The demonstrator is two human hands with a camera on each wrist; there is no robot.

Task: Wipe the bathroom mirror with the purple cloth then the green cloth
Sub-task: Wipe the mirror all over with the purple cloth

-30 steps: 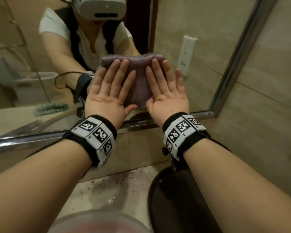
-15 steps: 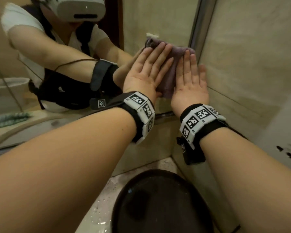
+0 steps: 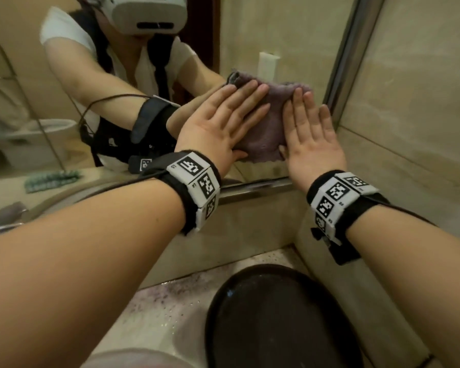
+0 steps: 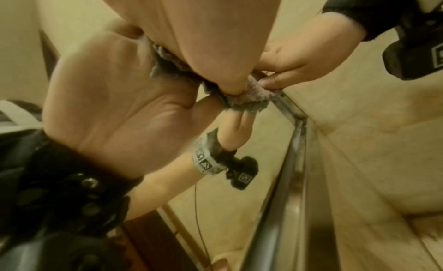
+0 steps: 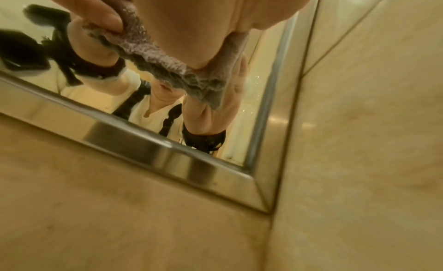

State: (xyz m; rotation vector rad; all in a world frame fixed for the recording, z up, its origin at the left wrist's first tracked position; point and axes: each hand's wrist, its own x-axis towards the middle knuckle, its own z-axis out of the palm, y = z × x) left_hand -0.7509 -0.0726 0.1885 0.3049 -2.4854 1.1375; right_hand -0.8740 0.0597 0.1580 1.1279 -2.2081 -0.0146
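The purple cloth (image 3: 270,128) lies flat against the mirror (image 3: 290,35) glass in its lower right corner, just left of the metal frame (image 3: 355,54). My left hand (image 3: 223,126) presses its left half with straight fingers. My right hand (image 3: 310,134) presses its right half the same way, little finger near the frame. In the left wrist view the cloth (image 4: 242,100) bunches under my left hand (image 4: 203,28). In the right wrist view its edge (image 5: 155,53) hangs below my right hand (image 5: 191,19). A green cloth shows only as a reflection (image 3: 51,177) at the left.
A tiled wall (image 3: 414,115) meets the mirror at the right. Below lies a wet speckled counter (image 3: 170,296) with a dark round basin (image 3: 276,322). The mirror's bottom rail (image 3: 255,188) runs just under my hands.
Both hands slid the purple cloth rightward along the lower mirror, from its middle to the right frame. In the last half second it came slightly back off the frame.
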